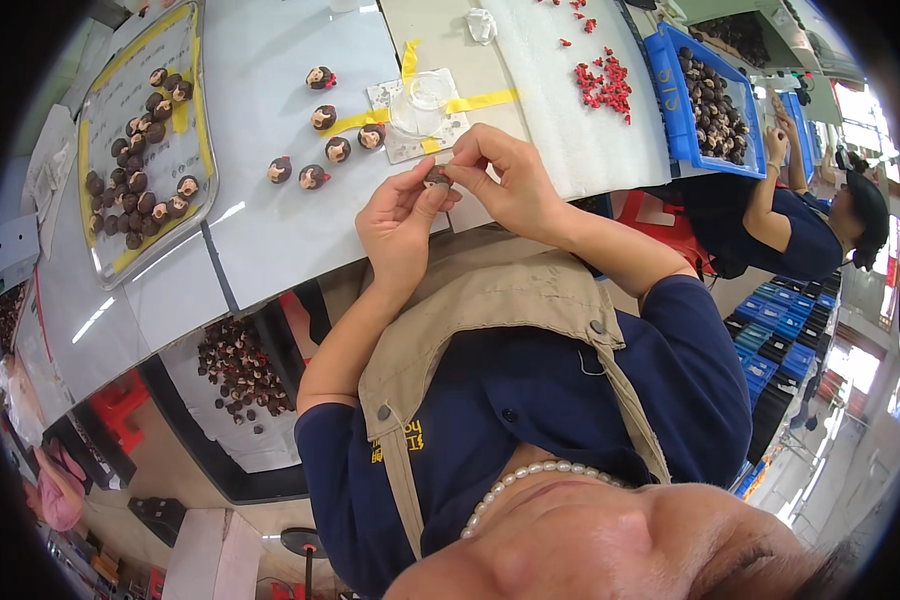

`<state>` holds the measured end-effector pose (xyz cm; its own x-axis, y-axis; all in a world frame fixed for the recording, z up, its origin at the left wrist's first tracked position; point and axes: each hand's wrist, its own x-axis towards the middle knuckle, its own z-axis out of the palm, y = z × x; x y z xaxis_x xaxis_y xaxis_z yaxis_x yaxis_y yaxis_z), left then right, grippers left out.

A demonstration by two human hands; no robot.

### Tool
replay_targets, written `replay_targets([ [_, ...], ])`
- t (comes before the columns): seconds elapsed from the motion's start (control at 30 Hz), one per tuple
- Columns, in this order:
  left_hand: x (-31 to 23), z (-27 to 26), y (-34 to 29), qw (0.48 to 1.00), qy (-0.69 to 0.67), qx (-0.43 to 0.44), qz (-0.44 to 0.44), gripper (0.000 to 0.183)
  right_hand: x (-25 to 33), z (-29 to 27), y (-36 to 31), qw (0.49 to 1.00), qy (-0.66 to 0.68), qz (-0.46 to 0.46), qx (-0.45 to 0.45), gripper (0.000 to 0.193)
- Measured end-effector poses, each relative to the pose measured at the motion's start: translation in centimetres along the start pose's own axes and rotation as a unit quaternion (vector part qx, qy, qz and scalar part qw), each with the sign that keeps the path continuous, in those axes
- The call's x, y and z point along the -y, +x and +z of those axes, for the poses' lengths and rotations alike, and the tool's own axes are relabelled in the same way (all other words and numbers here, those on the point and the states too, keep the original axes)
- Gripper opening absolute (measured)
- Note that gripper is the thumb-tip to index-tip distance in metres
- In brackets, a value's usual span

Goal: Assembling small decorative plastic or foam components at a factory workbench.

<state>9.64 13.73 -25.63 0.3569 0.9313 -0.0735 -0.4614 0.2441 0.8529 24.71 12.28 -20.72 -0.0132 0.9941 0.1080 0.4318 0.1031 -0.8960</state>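
Note:
Between the fingertips of my left hand (pixel 398 225) is a small dark-brown doll head (pixel 436 177), held just over the table's near edge. My right hand (pixel 510 185) meets it from the other side, thumb and forefinger pinched at the head; whatever lies between those fingertips is too small to make out. Just beyond my hands a clear round dish (pixel 422 100) sits on a square pad held by yellow tape (pixel 485 101). Left of it several brown doll heads with light faces lie loose, one of them (pixel 320 77) farther back, most showing a bit of red.
A clear tray (pixel 210 140) edged in yellow tape holds many doll heads at left. Small red pieces (pixel 605 88) lie on white foam (pixel 530 60). A blue bin (pixel 678 125) of heads stands right, near a co-worker (pixel 785 215). Below the table is a black crate (pixel 235 480).

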Motion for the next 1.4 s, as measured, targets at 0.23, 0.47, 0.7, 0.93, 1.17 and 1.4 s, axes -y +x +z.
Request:
replay_targets([
  [0.23,-0.1,0.0,0.1,1.000,-0.010,0.011,0.002,0.027,-0.6,0.5,-0.1,0.999,0.046,0.024,-0.001,0.008],
  [0.47,-0.3,0.4,0.1,1.000,0.005,0.018,-0.007,0.025,-0.4,0.0,-0.8,0.992,0.113,0.051,-0.009,0.006],
  [0.7,-2.5,-0.3,0.3,0.965,0.260,0.037,0.021,0.023,-4.4,-5.4,0.1,0.998,-0.011,0.037,-0.039,0.011],
  [0.93,-3.3,-2.7,2.8,0.710,0.646,-0.026,0.279,0.025,-11.6,-15.3,5.9,0.901,-0.365,-0.001,-0.233,0.021],
  [1.17,-8.1,-5.2,4.9,0.726,0.627,-0.068,0.274,0.023,-12.4,-15.6,7.9,0.908,-0.374,0.025,-0.186,0.017],
  [1.4,-16.1,-18.2,14.1,0.564,0.776,-0.181,0.216,0.019,-6.7,-12.2,5.8,0.979,-0.081,0.045,-0.184,0.015],
])
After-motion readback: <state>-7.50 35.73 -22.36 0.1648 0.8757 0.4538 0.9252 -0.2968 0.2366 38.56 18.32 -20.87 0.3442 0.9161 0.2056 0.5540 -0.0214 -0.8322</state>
